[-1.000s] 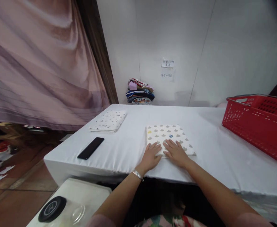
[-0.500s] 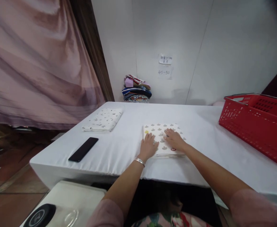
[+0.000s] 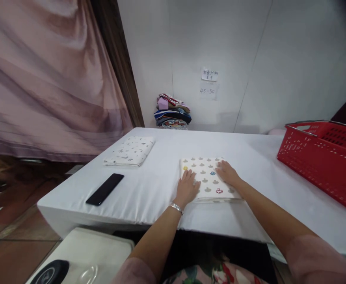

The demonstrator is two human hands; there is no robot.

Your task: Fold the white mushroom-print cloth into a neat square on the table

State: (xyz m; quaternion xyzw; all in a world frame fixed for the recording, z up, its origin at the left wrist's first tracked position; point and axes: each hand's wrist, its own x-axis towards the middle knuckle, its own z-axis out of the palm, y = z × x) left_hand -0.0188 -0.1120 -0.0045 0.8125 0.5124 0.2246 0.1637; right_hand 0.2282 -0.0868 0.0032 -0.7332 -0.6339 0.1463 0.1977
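A folded white cloth [image 3: 209, 183] printed with grey, yellow, blue and red shapes lies flat near the front of the white-covered table [image 3: 149, 185]. My left hand [image 3: 187, 187] rests on its left side, fingers spread. On the upper right part of the cloth lies my right hand [image 3: 228, 173], also with fingers stretched out. Neither hand grips anything. Further left sits a second folded white cloth [image 3: 131, 151] with small dark prints. Nearer to me on that side is a black phone [image 3: 105, 189].
A red plastic basket [image 3: 323, 157] stands at the table's right. Behind the far edge rises a stack of folded fabrics [image 3: 173, 112] by the wall. Paper notes [image 3: 209, 83] hang above. A pink curtain [image 3: 51, 79] drapes at left; a white box-like thing [image 3: 93, 252] is below the front edge.
My right hand has slid to the right across the cloth, uncovering the blue print. My left hand stays on the left side. The view has shifted slightly.
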